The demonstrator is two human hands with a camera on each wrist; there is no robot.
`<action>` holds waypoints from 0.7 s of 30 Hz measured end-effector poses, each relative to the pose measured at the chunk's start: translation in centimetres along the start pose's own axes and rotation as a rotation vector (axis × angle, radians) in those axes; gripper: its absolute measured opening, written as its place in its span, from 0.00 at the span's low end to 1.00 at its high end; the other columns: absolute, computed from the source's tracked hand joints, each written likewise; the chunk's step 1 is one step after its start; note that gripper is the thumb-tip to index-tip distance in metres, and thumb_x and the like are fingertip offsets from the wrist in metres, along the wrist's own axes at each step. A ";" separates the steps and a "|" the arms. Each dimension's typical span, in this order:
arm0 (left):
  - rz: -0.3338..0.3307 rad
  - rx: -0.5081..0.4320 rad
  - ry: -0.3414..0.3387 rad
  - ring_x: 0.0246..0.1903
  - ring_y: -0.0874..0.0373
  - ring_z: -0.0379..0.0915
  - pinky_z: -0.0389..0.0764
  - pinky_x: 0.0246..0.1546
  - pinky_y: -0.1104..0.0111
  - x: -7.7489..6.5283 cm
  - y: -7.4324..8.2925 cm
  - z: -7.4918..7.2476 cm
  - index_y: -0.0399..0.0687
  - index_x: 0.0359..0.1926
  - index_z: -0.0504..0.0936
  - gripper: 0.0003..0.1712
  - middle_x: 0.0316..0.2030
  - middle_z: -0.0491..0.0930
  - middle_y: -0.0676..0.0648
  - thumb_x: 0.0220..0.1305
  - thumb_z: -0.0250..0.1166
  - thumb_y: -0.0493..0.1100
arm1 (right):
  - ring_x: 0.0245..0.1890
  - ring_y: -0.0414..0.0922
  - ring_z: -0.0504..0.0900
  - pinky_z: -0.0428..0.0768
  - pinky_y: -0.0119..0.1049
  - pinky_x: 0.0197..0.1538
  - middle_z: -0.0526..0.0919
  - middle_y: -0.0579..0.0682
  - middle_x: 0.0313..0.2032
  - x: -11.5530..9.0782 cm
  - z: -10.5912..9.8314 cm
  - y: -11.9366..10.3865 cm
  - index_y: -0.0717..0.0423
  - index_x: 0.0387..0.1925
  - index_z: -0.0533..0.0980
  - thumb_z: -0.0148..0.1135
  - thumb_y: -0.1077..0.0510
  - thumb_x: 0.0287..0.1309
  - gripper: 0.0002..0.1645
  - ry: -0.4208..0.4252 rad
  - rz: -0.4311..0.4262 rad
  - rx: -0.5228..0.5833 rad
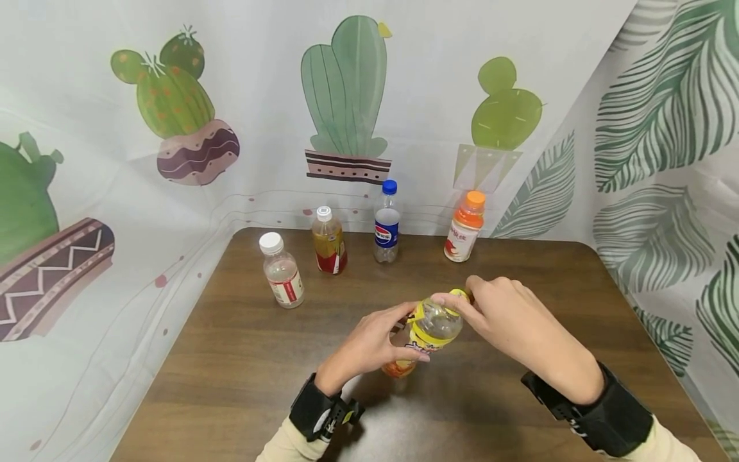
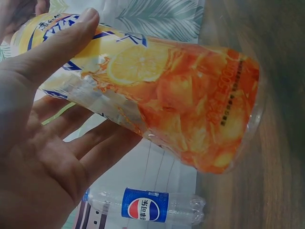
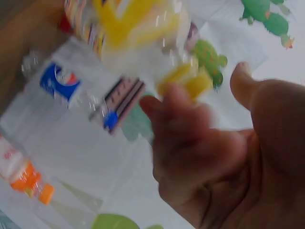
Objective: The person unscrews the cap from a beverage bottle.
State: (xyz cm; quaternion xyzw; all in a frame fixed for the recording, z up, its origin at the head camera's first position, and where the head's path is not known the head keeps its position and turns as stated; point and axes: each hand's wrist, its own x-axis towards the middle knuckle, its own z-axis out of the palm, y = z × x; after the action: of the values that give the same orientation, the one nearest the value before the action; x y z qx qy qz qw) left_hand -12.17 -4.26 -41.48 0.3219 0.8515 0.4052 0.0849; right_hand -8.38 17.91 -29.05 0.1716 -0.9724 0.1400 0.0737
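A clear plastic bottle (image 1: 437, 324) with a yellow label and yellow cap (image 1: 458, 295) leans over the table, top toward the right. My left hand (image 1: 378, 340) grips it round the label, thumb on the near side. In the left wrist view the bottle (image 2: 186, 100) shows lemon and orange ice-cube print on its lower part. My right hand (image 1: 502, 314) is at the cap. The right wrist view is blurred: the fingers of the right hand (image 3: 205, 143) are bent close to the yellow cap (image 3: 186, 81), while the thumb stands apart from it.
Behind the hands on the brown table (image 1: 242, 378) stand a white-capped clear bottle (image 1: 283, 273), a bottle with amber and red label (image 1: 330, 244), a blue-capped Pepsi bottle (image 1: 387, 224) and an orange-capped bottle (image 1: 464, 228). A cactus-print cloth (image 1: 260, 96) hangs behind.
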 end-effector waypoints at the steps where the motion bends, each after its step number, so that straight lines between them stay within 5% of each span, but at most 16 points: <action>1: 0.005 0.009 0.004 0.48 0.64 0.79 0.81 0.49 0.72 0.0 0.0 0.0 0.59 0.68 0.69 0.45 0.54 0.81 0.56 0.51 0.75 0.62 | 0.13 0.38 0.63 0.62 0.31 0.18 0.65 0.41 0.12 0.0 0.2 -0.1 0.51 0.19 0.71 0.57 0.35 0.66 0.29 -0.003 0.008 -0.006; 10: 0.014 0.040 0.000 0.47 0.64 0.79 0.81 0.48 0.72 0.0 -0.4 0.3 0.59 0.68 0.69 0.44 0.54 0.81 0.57 0.52 0.75 0.62 | 0.16 0.35 0.62 0.60 0.28 0.19 0.64 0.40 0.16 0.1 0.4 0.4 0.50 0.24 0.70 0.62 0.44 0.65 0.20 -0.049 -0.052 0.060; 17: 0.005 -0.020 -0.011 0.49 0.63 0.79 0.81 0.50 0.72 -0.1 -0.4 0.2 0.60 0.68 0.69 0.45 0.55 0.80 0.57 0.51 0.75 0.61 | 0.24 0.32 0.67 0.68 0.26 0.25 0.70 0.38 0.26 0.0 -0.2 1.0 0.48 0.40 0.76 0.63 0.49 0.66 0.08 -0.057 -0.191 0.113; 21: -0.008 -0.074 -0.022 0.50 0.62 0.78 0.81 0.51 0.71 -0.1 -0.3 0.1 0.60 0.69 0.68 0.45 0.56 0.80 0.57 0.51 0.76 0.60 | 0.30 0.30 0.72 0.72 0.27 0.29 0.73 0.37 0.34 -0.3 -0.5 1.3 0.45 0.49 0.78 0.63 0.52 0.66 0.11 -0.025 -0.257 0.162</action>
State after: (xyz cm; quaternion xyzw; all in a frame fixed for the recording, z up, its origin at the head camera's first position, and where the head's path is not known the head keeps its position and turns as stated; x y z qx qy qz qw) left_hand -12.26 -4.40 -41.78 0.3197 0.8360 0.4328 0.1076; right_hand -8.52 19.33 -28.96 0.3019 -0.9288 0.2051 0.0648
